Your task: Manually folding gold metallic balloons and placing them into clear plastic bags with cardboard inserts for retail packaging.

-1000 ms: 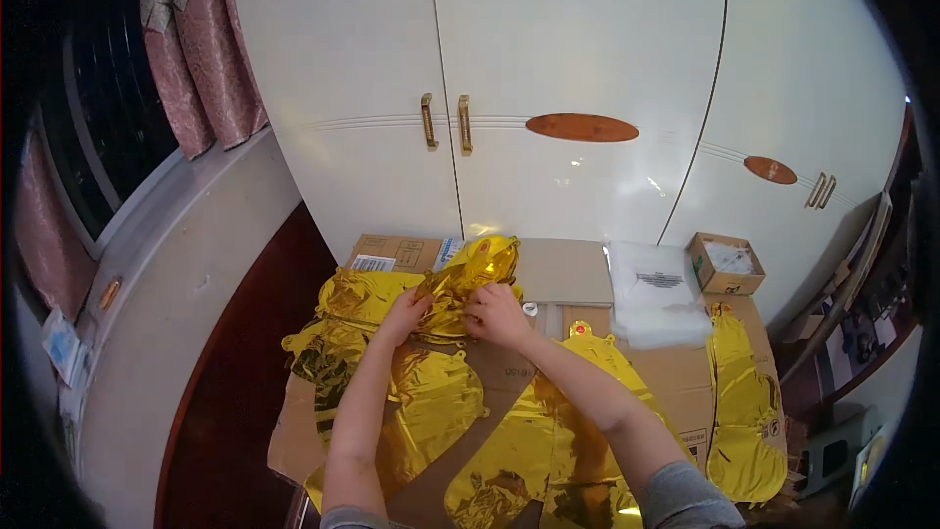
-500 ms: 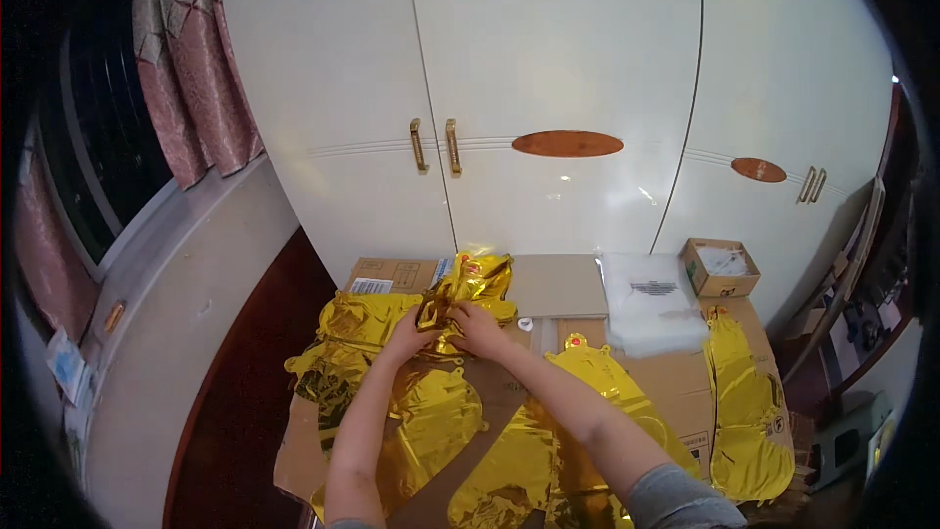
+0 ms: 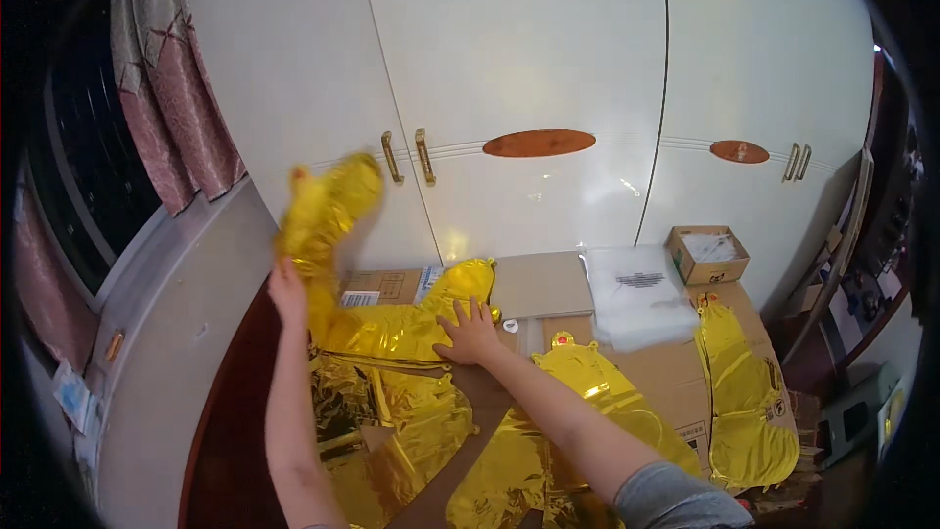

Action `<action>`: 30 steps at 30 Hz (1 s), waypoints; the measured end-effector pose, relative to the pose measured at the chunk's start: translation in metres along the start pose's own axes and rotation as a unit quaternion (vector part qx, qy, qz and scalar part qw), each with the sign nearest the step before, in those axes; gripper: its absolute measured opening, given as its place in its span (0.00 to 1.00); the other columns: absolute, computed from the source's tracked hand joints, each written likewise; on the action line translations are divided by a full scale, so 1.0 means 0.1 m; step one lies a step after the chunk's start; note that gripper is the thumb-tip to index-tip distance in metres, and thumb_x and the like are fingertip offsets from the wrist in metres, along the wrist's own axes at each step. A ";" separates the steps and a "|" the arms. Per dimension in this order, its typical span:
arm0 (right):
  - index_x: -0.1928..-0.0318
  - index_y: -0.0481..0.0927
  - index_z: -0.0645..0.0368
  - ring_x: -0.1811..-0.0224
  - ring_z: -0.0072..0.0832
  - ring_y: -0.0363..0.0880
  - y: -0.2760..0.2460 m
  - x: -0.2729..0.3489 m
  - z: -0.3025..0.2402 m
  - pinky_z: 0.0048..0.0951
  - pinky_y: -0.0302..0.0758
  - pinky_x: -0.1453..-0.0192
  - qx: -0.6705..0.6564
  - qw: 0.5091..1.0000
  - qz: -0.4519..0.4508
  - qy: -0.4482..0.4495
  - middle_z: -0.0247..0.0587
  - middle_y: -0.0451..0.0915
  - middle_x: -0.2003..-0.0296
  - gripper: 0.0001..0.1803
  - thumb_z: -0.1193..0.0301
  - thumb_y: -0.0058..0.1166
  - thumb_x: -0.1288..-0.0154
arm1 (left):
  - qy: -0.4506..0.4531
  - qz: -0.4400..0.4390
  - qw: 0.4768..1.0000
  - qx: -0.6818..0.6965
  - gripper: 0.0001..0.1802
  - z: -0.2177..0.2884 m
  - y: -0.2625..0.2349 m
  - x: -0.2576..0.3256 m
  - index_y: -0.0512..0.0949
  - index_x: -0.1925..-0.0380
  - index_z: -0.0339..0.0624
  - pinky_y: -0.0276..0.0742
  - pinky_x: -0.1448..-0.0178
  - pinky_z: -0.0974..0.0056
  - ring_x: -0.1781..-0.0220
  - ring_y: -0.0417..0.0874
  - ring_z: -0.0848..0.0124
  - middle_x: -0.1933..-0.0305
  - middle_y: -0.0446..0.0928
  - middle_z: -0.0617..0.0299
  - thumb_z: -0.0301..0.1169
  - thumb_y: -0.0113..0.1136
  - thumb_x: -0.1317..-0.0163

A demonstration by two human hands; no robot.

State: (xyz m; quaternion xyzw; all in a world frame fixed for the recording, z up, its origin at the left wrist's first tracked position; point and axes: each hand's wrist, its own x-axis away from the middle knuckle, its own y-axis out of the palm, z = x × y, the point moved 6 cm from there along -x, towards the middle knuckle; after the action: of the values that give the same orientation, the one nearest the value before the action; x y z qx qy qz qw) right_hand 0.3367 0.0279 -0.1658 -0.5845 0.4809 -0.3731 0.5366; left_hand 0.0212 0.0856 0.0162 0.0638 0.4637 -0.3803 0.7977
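Observation:
My left hand (image 3: 288,294), at the left end of the cardboard, is closed on a gold foil balloon (image 3: 328,211). The foil rises above the hand in front of the cabinet, blurred by motion. My right hand (image 3: 472,333) has its fingers spread and presses on a flat gold foil balloon (image 3: 392,331) at the back of the cardboard. Whether the raised foil joins this flat piece, I cannot tell. Closer to me more flat foil (image 3: 431,416) lies between my forearms. Another flat balloon (image 3: 587,377) with a red spot at its top is partly under my right forearm.
A cardboard sheet (image 3: 636,372) covers the work surface. Behind it stands a white cabinet (image 3: 529,49). Clear plastic bags (image 3: 636,309) lie beside a small open box (image 3: 709,257) at the back right. A further gold balloon (image 3: 739,392) rests along the right edge.
My hands have moved apart from the bunched foil. The left has swung left and lifted foil up; the right now lies spread on foil, flattened out where it was crumpled. The view has shifted slightly.

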 end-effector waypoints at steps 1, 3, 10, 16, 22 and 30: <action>0.27 0.60 0.35 0.23 0.61 0.39 0.01 -0.01 -0.01 0.61 0.35 0.24 0.001 1.000 -0.006 0.002 0.53 0.49 0.25 0.42 0.32 0.37 0.37 | 0.038 0.056 0.998 -0.009 0.18 0.08 -0.22 -0.17 0.76 0.53 0.30 0.74 0.49 0.57 0.56 0.80 0.56 0.57 0.80 0.44 0.37 0.47 0.26; 0.27 0.59 0.34 0.23 0.60 0.39 0.03 -0.04 -0.15 0.60 0.35 0.23 -0.002 1.000 -0.016 -0.013 0.53 0.48 0.25 0.42 0.32 0.36 0.37 | 0.044 0.117 0.990 0.059 0.19 0.03 -0.75 -0.56 0.75 0.49 0.29 0.73 0.46 0.60 0.53 0.80 0.61 0.54 0.81 0.47 0.37 0.47 0.25; 0.25 0.49 0.54 0.24 0.61 0.42 -0.17 0.00 0.03 0.56 0.43 0.23 -0.126 0.984 0.113 -0.050 0.62 0.47 0.26 0.54 0.37 0.54 0.41 | 0.115 0.016 0.991 0.067 0.18 1.22 -1.35 -0.80 0.75 0.47 0.31 0.72 0.46 0.63 0.52 0.79 0.64 0.53 0.80 0.51 0.36 0.48 0.25; 0.26 0.46 0.58 0.24 0.56 0.45 -2.11 1.05 0.05 0.52 0.49 0.23 -0.315 0.844 0.371 -0.227 0.62 0.49 0.28 0.60 0.56 0.73 0.50 | 0.139 -0.232 0.963 0.013 0.10 1.99 -1.32 0.29 0.77 0.56 0.32 0.75 0.51 0.61 0.55 0.81 0.54 0.60 0.80 0.45 0.23 0.51 0.33; 0.36 0.70 0.50 0.25 0.50 0.51 -3.12 2.15 0.22 0.46 0.52 0.24 -0.056 0.890 0.300 -0.340 0.49 0.58 0.29 0.39 0.61 0.69 0.50 | 0.203 -0.404 0.878 0.155 0.14 2.78 -1.15 1.30 0.78 0.56 0.34 0.74 0.62 0.62 0.67 0.81 0.58 0.65 0.79 0.49 0.18 0.49 0.41; 0.33 0.60 0.59 0.35 0.28 0.64 -2.69 3.12 0.95 0.34 0.59 0.29 -0.597 0.783 -0.033 -0.171 0.40 0.70 0.41 0.34 0.75 0.56 0.39 | 0.119 -0.447 0.867 0.185 0.10 3.34 -0.32 1.78 0.75 0.52 0.35 0.75 0.59 0.64 0.63 0.82 0.57 0.63 0.79 0.49 0.25 0.52 0.31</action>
State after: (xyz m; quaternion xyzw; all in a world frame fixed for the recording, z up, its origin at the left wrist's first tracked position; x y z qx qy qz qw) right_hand 0.5517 -0.2573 0.0603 -0.8576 0.4885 0.0772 0.1414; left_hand 0.2806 -0.1861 0.0712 0.0403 0.4549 -0.7645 0.4549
